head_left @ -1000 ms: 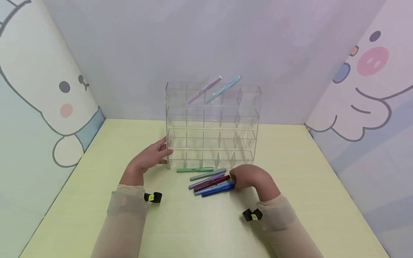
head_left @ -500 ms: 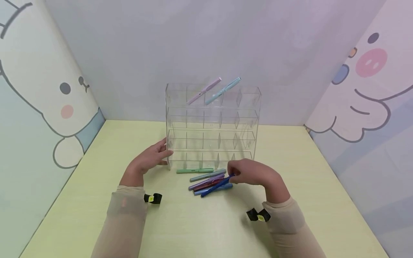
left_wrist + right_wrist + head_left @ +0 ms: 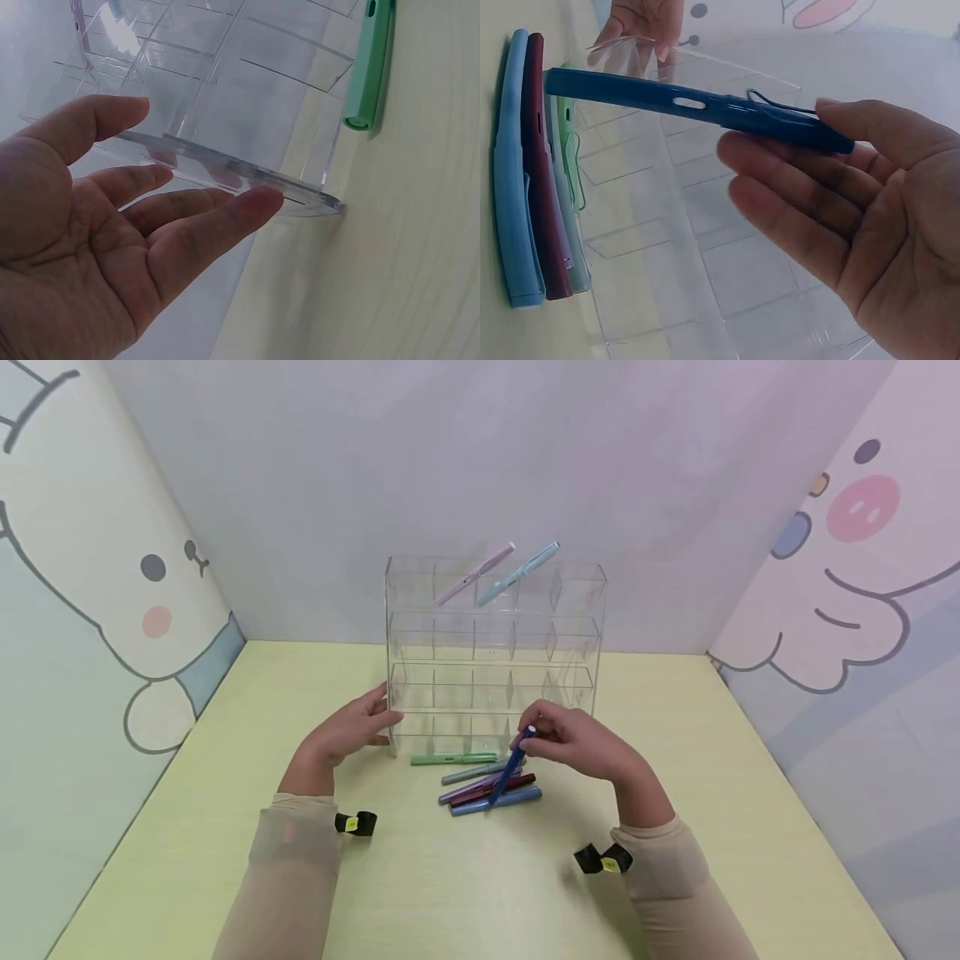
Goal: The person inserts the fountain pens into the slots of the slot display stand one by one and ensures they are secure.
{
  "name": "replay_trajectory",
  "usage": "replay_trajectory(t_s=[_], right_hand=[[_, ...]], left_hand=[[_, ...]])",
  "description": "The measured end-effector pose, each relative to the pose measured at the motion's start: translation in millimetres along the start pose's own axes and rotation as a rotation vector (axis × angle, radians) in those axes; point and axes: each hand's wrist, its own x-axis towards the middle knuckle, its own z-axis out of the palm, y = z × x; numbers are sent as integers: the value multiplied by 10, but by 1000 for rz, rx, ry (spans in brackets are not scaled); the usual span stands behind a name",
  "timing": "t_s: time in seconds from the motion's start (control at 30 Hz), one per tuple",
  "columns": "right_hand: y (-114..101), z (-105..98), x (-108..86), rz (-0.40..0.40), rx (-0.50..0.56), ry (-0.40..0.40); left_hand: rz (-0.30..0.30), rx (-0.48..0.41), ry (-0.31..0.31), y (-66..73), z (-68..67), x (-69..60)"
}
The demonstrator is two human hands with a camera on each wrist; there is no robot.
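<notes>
My right hand (image 3: 577, 739) pinches a dark blue pen (image 3: 705, 105) near its clip end, between thumb and fingers. The pen is tilted above several pens, its lower tip over a light blue pen (image 3: 495, 802). Beside that lie a dark red pen (image 3: 544, 172), a purple pen (image 3: 457, 795), a grey-green pen (image 3: 468, 772) and a green pen (image 3: 450, 759). My left hand (image 3: 345, 727) touches the left side panel of a clear acrylic rack (image 3: 491, 693), thumb by its front edge. In the left wrist view its fingers (image 3: 225, 221) are mostly extended along the panel.
A pink pen (image 3: 480, 572) and a pale blue pen (image 3: 519, 573) rest slanted in the rack's top tier. The rack has several tiers split by dividers. It stands on a pale yellow table (image 3: 420, 893), with a wall (image 3: 300, 510) behind and printed panels on both sides.
My right hand has picked up the dark blue pen from the pile's near side, raised it toward the rack and tipped it steeper. The left hand stays at the rack's side.
</notes>
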Motion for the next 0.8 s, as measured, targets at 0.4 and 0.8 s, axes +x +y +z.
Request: replay_trajectory(t_s=[0.4, 0.8], right_hand=[[102, -71, 60, -212, 395, 402], [223, -173, 77, -332, 631, 736]], left_hand=[[6, 0, -4, 8, 4, 2], [11, -6, -9, -10, -6, 32]])
